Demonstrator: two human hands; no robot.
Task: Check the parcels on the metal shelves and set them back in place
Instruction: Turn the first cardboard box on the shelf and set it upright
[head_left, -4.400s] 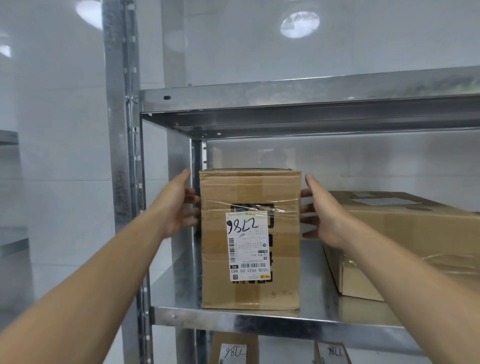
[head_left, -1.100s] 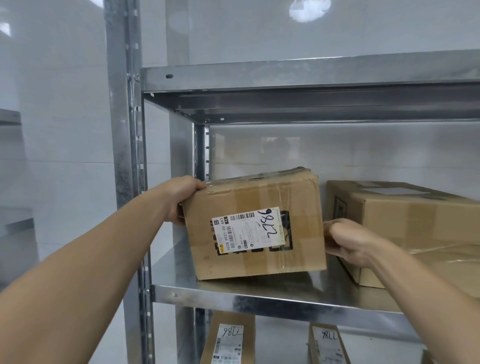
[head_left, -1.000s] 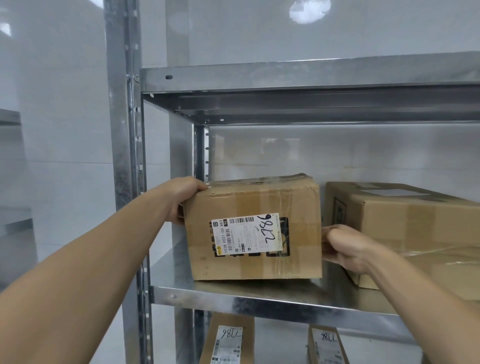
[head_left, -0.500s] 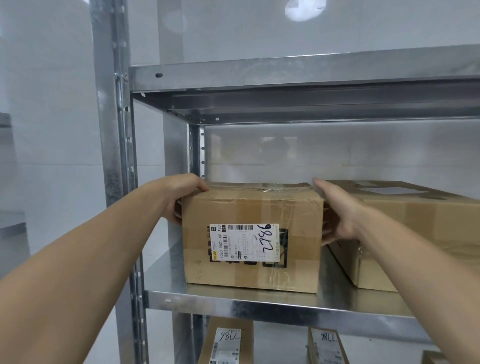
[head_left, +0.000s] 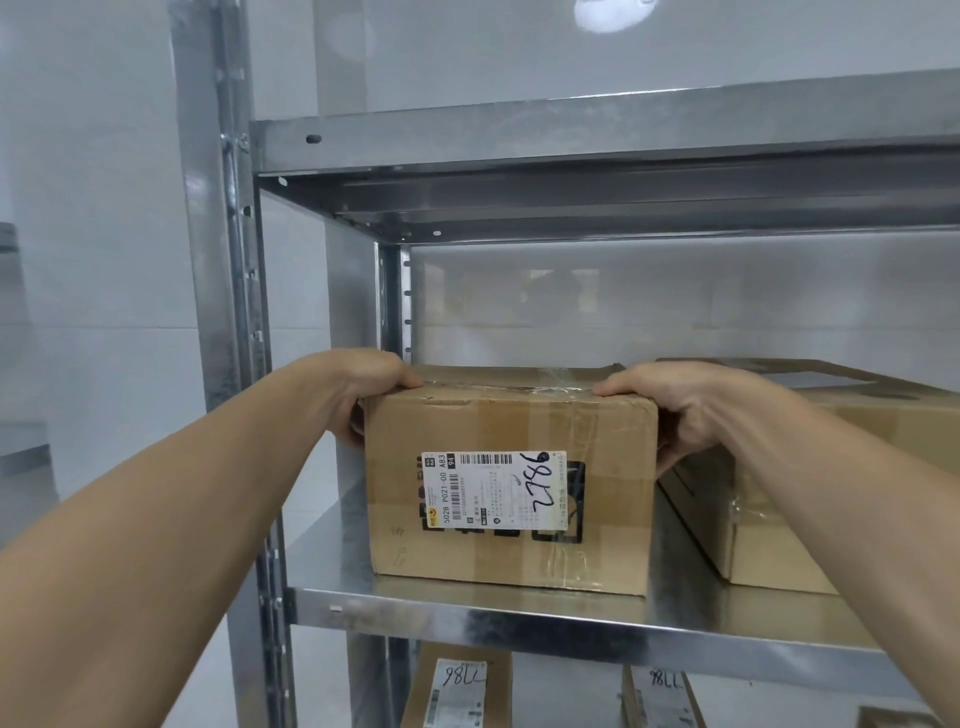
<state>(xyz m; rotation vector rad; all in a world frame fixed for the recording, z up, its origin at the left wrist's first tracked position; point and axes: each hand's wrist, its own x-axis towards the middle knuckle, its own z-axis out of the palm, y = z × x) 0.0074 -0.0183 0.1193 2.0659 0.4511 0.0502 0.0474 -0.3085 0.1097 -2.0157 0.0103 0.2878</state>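
Cardboard parcel (head_left: 509, 488), brown and sealed with clear tape along its top seam, sits flat on the middle metal shelf (head_left: 519, 618), close to the front rim and towards the left end of the bay. My left hand (head_left: 363, 384) grips its upper left corner: the thumb lies on the top edge and the fingers curl down round the left side. My right hand (head_left: 680, 405) grips the upper right corner in the same way, thumb on top, with the fingers going down the right side, where most of them are hidden. A white shipping label (head_left: 493, 491) is on the front face, turned sideways, with a barcode, the print "502B P021-00 A83" and a handwritten "2786" in black marker. A larger cardboard parcel (head_left: 831, 493) lies just beside it to the right, on the same shelf, with a narrow gap between the two in which my right fingers sit. The upper shelf (head_left: 571, 135) runs overhead, fixed to the slotted upright post (head_left: 223, 260) at left. Below, two further parcels (head_left: 457, 686) (head_left: 662, 696) stand well apart, each bearing a white label with marker figures.
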